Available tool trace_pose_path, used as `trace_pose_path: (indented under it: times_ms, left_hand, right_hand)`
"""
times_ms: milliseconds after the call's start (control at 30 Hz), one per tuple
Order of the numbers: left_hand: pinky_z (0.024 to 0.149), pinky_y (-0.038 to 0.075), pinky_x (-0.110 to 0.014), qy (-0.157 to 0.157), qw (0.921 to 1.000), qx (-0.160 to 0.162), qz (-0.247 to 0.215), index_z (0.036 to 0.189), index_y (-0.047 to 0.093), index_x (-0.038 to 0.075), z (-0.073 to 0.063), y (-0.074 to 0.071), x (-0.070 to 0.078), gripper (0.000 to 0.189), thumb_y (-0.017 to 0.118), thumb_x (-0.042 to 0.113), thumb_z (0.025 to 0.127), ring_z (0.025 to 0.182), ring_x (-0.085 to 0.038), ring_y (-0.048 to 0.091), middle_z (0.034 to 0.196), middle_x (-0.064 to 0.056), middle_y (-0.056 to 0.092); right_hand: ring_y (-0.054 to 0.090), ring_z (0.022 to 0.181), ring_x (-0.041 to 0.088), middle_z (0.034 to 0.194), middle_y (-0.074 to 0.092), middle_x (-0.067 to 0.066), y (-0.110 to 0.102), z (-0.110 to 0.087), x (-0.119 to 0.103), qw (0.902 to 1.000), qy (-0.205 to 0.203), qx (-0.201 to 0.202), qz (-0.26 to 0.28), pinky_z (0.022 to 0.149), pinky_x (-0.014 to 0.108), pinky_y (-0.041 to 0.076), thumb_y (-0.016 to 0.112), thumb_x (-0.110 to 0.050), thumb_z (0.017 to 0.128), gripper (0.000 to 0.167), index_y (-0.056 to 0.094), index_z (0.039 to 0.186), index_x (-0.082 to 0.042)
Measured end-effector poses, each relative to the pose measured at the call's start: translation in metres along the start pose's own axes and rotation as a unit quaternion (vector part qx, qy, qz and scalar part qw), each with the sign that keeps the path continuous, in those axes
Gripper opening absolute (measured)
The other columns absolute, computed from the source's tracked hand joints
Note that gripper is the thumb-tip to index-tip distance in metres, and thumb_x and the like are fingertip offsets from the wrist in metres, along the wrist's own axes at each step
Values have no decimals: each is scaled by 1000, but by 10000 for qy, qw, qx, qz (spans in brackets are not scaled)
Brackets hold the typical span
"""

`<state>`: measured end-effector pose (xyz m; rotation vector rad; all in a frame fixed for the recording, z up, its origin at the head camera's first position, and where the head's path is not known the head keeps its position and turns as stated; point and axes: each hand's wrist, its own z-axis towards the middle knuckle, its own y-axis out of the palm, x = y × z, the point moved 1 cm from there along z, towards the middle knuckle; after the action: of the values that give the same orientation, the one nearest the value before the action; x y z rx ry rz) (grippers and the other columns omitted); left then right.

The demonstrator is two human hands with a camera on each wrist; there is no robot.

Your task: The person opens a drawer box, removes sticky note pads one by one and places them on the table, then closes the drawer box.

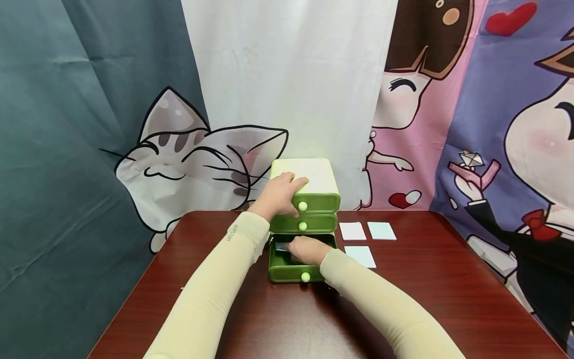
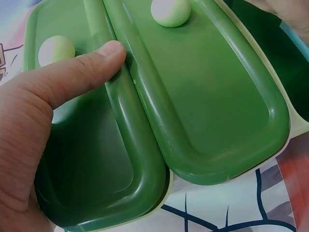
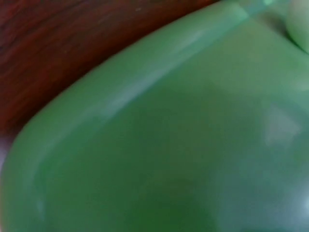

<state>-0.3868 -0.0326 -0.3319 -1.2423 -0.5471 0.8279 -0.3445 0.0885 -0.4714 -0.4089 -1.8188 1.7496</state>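
Observation:
A small cabinet (image 1: 316, 172) with a pale top and three green drawers stands at the back of the table. My left hand (image 1: 276, 194) rests on its upper left edge, fingers over the top. In the left wrist view the straight thumb (image 2: 91, 67) lies across the top drawer's front. The bottom drawer (image 1: 287, 274) is pulled out. Inside it, my right hand (image 1: 309, 250) pinches a flat blue paper slip (image 1: 281, 246), its fingertips partly hidden. The right wrist view is filled by a blurred green drawer front (image 3: 145, 145).
Right of the cabinet lie a pinkish-white paper square (image 1: 352, 231), a pale mint one (image 1: 381, 231) and a pale blue one (image 1: 360, 256). The dark red wooden table (image 1: 426, 279) extends on both sides. A printed curtain (image 1: 287, 75) hangs close behind.

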Motion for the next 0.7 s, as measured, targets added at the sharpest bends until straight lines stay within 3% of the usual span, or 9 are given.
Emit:
trace_pose_path:
  times_ms: [133,300,533,700]
  left_hand:
    - [104,44,-45,7,10000,6,0,151,43,29,-1,0,0,102,95,41,65,127,-28,49,141,-14,48]
    - [105,43,-45,27,10000,50,-12,152,42,29,-1,0,-1,102,95,41,65,127,-29,49,141,-14,48]
    - [103,44,-45,32,9999,95,66,152,42,29,-1,0,-3,102,95,43,65,127,-29,50,140,-14,49]
    - [102,45,-45,42,9999,69,62,152,42,29,-2,0,-2,102,95,43,66,126,-29,50,140,-14,49]
  right_hand:
    - [61,62,11,65,60,-3,-3,0,0,9993,232,70,282,58,28,52,72,-2,84,15,65,86,-15]
    - [61,62,13,66,61,-3,-6,-3,3,9976,380,229,540,61,31,53,71,-5,84,16,63,75,-16]
    - [44,54,8,58,45,-10,-18,-16,17,9904,295,796,1093,56,30,46,66,-6,84,23,55,67,-16]
    - [35,54,8,59,35,-11,-25,-30,25,9885,400,768,1238,54,26,39,64,-6,84,20,56,69,-16]
